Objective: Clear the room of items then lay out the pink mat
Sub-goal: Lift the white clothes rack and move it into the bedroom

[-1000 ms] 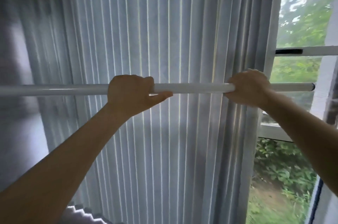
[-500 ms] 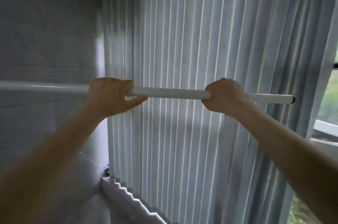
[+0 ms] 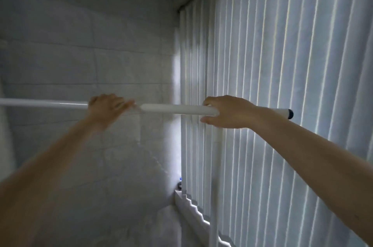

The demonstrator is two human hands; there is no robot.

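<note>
Pole, long white metal tube with a black end cap [image 3: 177, 109], sits level at chest height near the grey vertical blinds [image 3: 282, 85]. Right hand [image 3: 230, 112] wraps it; left hand [image 3: 107, 108] looks blurry, fingers loosening. Could dip and whack the blinds.

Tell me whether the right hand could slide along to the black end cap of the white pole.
Probably yes. The right hand holds the white pole near the black end cap, and the stretch of pole between them looks bare, with only vertical blinds behind.
</note>
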